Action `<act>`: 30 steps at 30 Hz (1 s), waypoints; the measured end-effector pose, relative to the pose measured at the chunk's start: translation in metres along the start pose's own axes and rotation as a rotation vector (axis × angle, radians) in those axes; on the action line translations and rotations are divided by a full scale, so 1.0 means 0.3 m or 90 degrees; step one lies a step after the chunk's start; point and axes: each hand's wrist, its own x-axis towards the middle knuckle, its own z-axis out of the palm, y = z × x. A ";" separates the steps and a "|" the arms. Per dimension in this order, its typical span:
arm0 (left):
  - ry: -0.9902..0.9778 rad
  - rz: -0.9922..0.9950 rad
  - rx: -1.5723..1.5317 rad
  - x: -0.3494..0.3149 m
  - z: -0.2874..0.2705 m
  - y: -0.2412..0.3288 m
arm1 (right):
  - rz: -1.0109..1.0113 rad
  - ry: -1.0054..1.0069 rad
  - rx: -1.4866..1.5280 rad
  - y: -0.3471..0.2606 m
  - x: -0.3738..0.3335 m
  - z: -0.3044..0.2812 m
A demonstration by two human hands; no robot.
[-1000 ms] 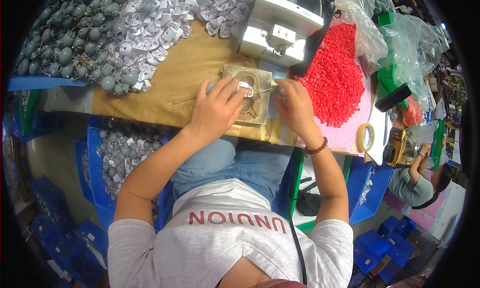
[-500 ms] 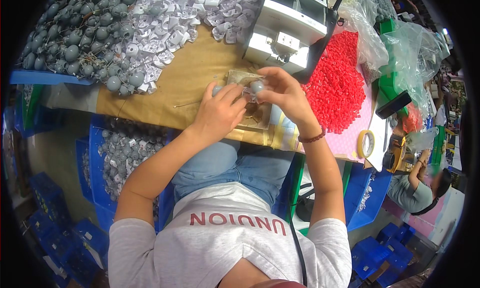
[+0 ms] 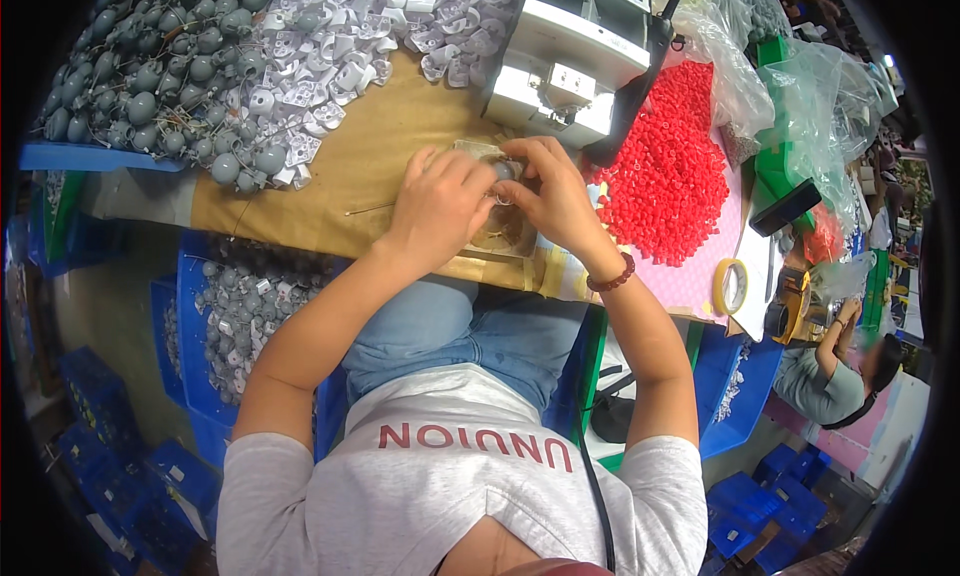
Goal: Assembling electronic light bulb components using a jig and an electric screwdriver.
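Over a small shallow tray (image 3: pixel 505 241) at the table's front edge, my two hands are close together. My right hand (image 3: pixel 560 201) is closed, with thumb and fingers pinching a small grey ball-shaped part (image 3: pixel 503 170). Beside it, my left hand (image 3: pixel 437 211) has its fingers curled in toward the same spot. The back of this hand hides its fingertips and whatever lies between them. A thin wire or stick (image 3: pixel 370 209) lies on the brown table covering just left of my left hand.
Grey balls with wires (image 3: pixel 145 106) and white plastic pieces (image 3: pixel 345 76) heap at the back left. A white machine (image 3: pixel 575 61) stands behind my hands. Right of it lie small red parts (image 3: pixel 670 186) and a yellow tape roll (image 3: pixel 730 286). Blue bins (image 3: pixel 205 376) flank my legs.
My left hand has moved slightly up and right, its fingers curling over, and now covers the second grey ball seen earlier beside it. My right hand has shifted slightly left.
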 end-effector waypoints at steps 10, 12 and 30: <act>0.024 -0.024 -0.020 0.036 0.038 0.011 | -0.019 0.511 -0.070 0.243 0.164 -0.202; 0.043 -0.008 -0.034 0.039 0.048 0.009 | 0.050 0.468 -0.005 0.337 0.205 -0.221; 0.071 -0.024 -0.078 0.028 0.056 0.008 | -0.231 0.419 0.403 -0.204 0.331 -0.330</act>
